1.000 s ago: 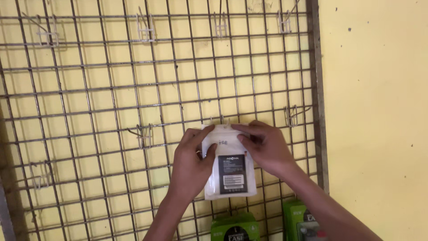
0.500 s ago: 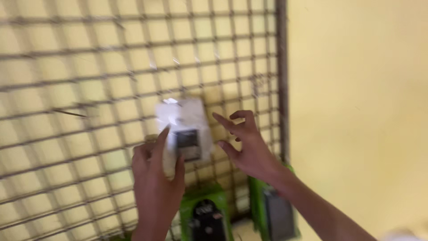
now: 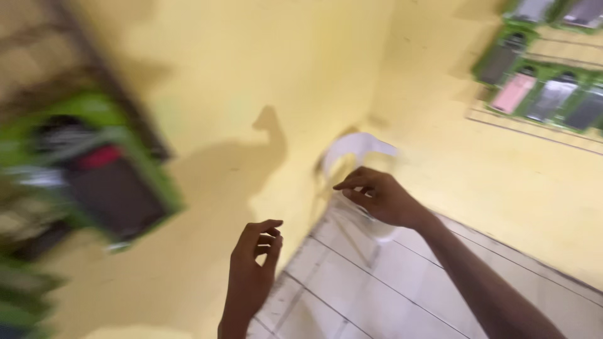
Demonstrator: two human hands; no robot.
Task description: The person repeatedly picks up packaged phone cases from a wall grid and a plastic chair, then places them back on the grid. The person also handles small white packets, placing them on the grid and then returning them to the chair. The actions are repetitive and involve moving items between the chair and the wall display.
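My left hand point(image 3: 254, 267) hangs in front of the yellow wall point(image 3: 251, 81) with its fingers loosely curled and nothing in it. My right hand point(image 3: 383, 198) reaches toward the corner, fingers stretched out together over a clear plastic bag point(image 3: 361, 229) that stands on the floor. A white curved piece point(image 3: 355, 147) shows just beyond its fingertips. The view is blurred, so I cannot tell whether the right hand grips the bag or only touches it.
Blurred green packages point(image 3: 113, 182) with dark contents hang at the left. More green-edged packages point(image 3: 540, 94) hang on a wire grid on the right-hand wall. Pale floor tiles point(image 3: 377, 295) lie below the hands.
Both hands have let go of the white package on the wire grid. The view has swung right and down to the corner, and my right hand has reached out to the clear bag.
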